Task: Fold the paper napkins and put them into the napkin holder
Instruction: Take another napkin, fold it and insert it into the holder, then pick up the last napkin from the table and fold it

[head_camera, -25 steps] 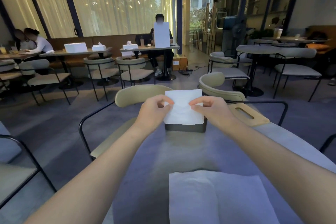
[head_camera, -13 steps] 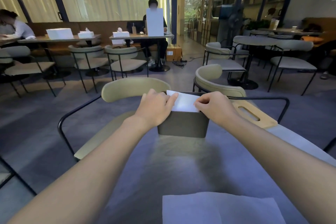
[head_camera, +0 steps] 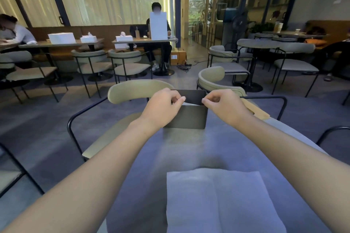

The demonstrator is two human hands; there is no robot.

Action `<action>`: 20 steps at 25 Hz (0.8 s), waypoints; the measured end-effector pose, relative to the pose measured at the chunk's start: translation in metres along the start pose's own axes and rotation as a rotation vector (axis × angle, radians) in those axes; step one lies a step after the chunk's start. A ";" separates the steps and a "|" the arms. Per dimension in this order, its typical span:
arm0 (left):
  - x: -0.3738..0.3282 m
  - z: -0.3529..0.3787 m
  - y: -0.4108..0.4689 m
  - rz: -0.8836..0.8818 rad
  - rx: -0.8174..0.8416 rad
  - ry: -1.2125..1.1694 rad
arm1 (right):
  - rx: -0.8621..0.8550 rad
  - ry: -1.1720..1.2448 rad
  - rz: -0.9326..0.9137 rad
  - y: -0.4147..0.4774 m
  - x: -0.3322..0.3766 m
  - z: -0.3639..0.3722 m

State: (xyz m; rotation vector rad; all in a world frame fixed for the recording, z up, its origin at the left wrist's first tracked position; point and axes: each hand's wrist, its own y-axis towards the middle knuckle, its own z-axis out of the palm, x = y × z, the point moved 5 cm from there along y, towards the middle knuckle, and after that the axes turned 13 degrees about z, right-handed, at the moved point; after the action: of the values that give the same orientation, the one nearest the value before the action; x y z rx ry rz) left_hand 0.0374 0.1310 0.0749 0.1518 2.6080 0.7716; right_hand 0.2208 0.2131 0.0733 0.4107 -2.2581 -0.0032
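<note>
Napkin holder [head_camera: 189, 117]: dark box, upright at far end of grey table [head_camera: 181, 155]. No napkin visible at its rim; interior hidden.
Left hand [head_camera: 162, 108]: at holder's left top edge, thumb and forefinger pinched together; anything held, cannot tell.
Right hand [head_camera: 225, 105]: at right top edge, likewise pinched.
Paper napkin [head_camera: 221, 202]: white, flat, near table edge, well apart from holder.

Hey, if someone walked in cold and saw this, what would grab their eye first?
Probably the two bare hands, left hand and right hand, meeting at the top rim of a dark rectangular metal napkin holder at the far end of the grey table. Next, the large white unfolded paper napkin lying flat at the near edge, between the forearms.
</note>
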 end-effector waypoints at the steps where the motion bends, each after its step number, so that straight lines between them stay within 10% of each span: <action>1: -0.010 -0.001 -0.007 -0.003 0.008 0.000 | 0.005 -0.003 0.004 -0.010 -0.002 -0.003; 20: -0.076 0.032 -0.158 -0.023 0.217 0.099 | 0.053 -0.194 0.089 -0.154 -0.098 -0.022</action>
State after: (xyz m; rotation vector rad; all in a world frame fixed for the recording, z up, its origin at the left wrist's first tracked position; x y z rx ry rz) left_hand 0.1217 -0.0019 -0.0077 0.1485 2.7783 0.4984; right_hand 0.3422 0.0992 -0.0054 0.3502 -2.4709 0.0662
